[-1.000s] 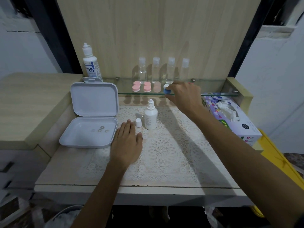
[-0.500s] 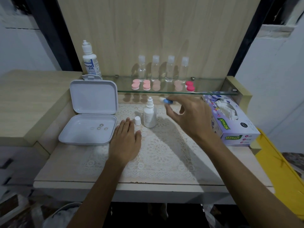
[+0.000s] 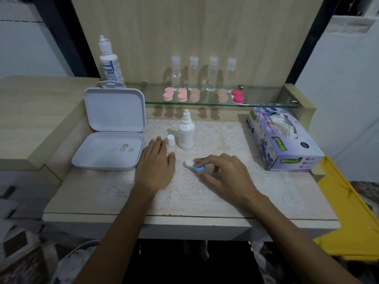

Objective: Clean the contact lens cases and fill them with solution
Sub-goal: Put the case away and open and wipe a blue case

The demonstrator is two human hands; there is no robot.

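Blue cap and white cap, one contact lens case (image 3: 194, 166) pinched in the right hand (image 3: 224, 173), fingertips curled over its blue end, resting on the lace mat (image 3: 215, 193). Long axis runs leftward, white end poking toward the left hand (image 3: 156, 163) (flat, relaxed, just beside). Uncapped solution bottle (image 3: 186, 133) stands close behind.

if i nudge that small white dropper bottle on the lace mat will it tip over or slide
The dropper bottle looks likely to tip rather than slide: it stands upright, tall for its narrow base, on a textured lace mat that probably grips. Its cap stands beside it, so a fall might spill liquid. It seems small and plastic, probably light.
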